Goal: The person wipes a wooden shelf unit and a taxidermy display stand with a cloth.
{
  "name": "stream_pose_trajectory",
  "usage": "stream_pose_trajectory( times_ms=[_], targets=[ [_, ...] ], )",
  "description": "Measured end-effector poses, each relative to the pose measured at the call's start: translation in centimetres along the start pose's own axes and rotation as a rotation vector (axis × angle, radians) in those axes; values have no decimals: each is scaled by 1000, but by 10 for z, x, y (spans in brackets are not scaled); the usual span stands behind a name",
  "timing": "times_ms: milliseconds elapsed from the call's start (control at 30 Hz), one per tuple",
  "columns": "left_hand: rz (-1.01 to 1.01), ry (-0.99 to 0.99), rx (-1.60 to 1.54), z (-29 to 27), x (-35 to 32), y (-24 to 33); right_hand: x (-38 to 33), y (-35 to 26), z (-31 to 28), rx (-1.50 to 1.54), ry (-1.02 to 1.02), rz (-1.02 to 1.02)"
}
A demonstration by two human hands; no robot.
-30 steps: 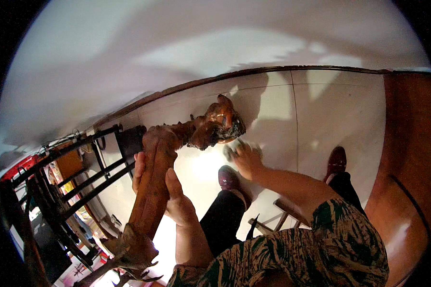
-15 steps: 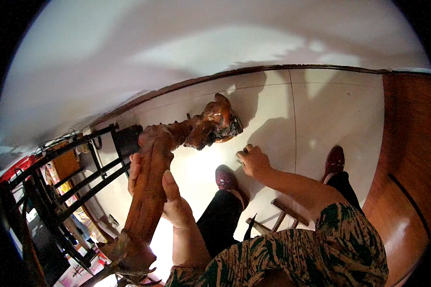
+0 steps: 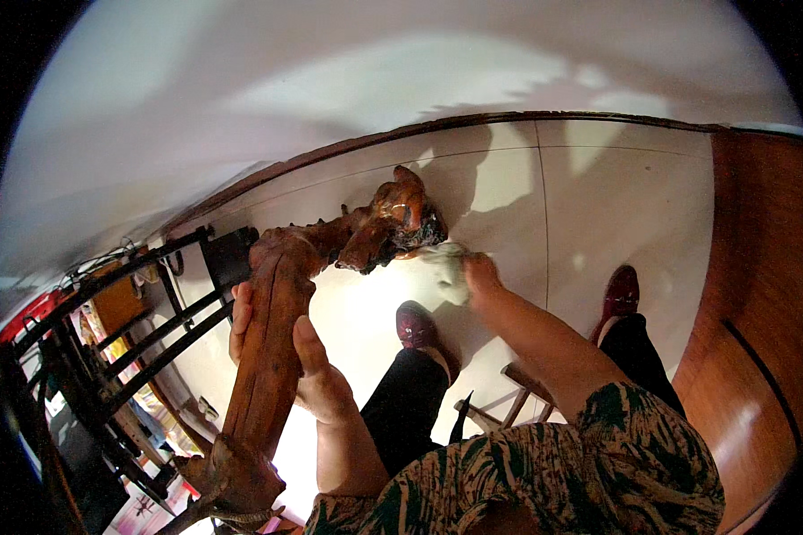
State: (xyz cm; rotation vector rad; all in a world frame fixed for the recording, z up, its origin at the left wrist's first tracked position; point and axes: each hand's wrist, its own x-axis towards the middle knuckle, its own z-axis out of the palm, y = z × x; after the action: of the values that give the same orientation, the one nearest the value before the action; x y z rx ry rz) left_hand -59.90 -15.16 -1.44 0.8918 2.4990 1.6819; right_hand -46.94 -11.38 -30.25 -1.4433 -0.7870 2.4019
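A long, glossy brown root-wood carving slants across the view, thick and smooth in its middle and knobbly at its far end. My left hand is closed round the thick trunk part, thumb on the right side and fingertips on the left. At the knobbly end, just to its right, is my right hand, closed on a pale cloth. The cloth is smeared by motion and appears to reach the dark lower edge of that end; whether it touches, I cannot tell.
A black metal frame stands at the left, with clutter behind it. A white wall with dark skirting runs along the far side. Reddish-brown wooden furniture is at the right. A small wooden stool is near my legs, above pale floor tiles.
My right hand has moved slightly up and right, and the pale cloth now spreads out from it toward the carving's end. My left hand keeps its hold; the carving has shifted slightly left in view.
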Motion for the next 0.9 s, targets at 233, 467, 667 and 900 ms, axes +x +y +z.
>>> stream_pose_trajectory(
  times_ms=[233, 467, 667, 900],
  targets=[
    [15, -13, 67, -5, 1, -3, 31, -89, 8, -611, 324, -704],
    [-13, -11, -16, 3, 2, 4, 44, -12, -38, -1279, -251, -127],
    [-14, -9, 78, -7, 0, 3, 21, -68, -26, -853, 120, -100],
    [-7, -17, 64, 3, 3, -1, 29, -50, 7, -955, -25, -298]
  ],
)
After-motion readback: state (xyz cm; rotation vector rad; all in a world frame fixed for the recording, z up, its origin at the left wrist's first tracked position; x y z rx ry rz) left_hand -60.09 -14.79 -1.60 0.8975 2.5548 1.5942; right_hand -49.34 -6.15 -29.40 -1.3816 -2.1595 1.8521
